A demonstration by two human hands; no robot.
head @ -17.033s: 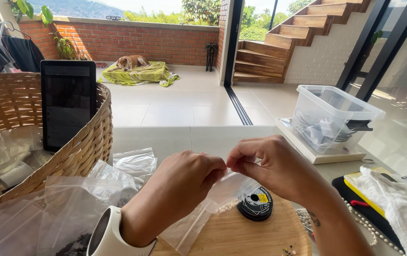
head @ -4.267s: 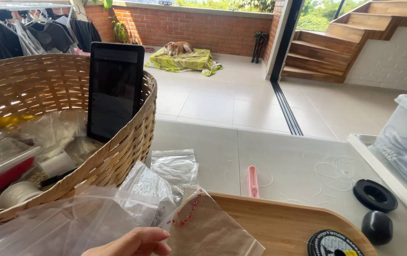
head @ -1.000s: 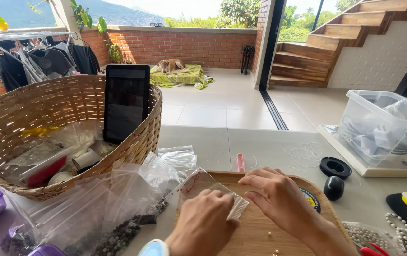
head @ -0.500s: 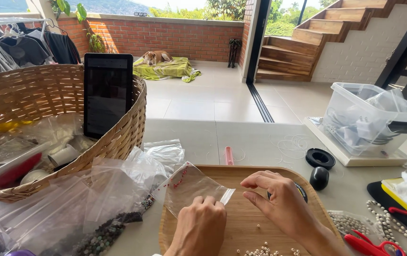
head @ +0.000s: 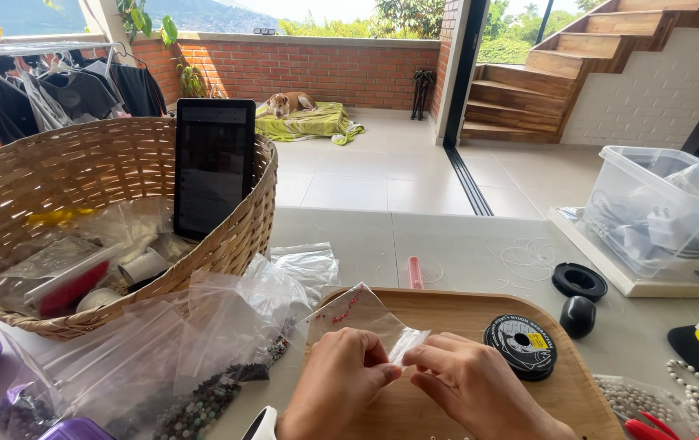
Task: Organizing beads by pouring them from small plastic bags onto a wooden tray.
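Wicker first: large round woven basket (head: 48,204) far left of the round wooden tray (head: 463,326), heaped with clear packets, a white roll and a red-and-white packet, with a black tablet (head: 214,167) propped upright against its right rim. Clear lidded plastic storage box (head: 663,208) up and right of the tray, resting on a pale flat board, well apart from the hands. Loose heap of clear plastic bags (head: 195,342) just left of the tray, between tray and basket, some holding dark and greenish beads. Purple plastic containers at the far lower left, beyond the bags. Strings of pale beads (head: 692,387) off the tray's right edge, red-handled tool tips showing beside them.

Smaller things — black spool of thread (head: 520,346) lying flat on the tray's right part, just right of the hands; black ring-shaped lid (head: 579,282) and black rounded cap (head: 578,314) just beyond the tray's right rim; slim pink tube (head: 415,272) lying just above the tray's upper rim.

Over the tray's near middle, left hand (head: 337,383) and right hand (head: 468,387) meeting fingertip to fingertip — both pinched shut on the lower right corner of a small clear zip bag (head: 358,314) holding a few red beads, tilted up and leftward above the wood.
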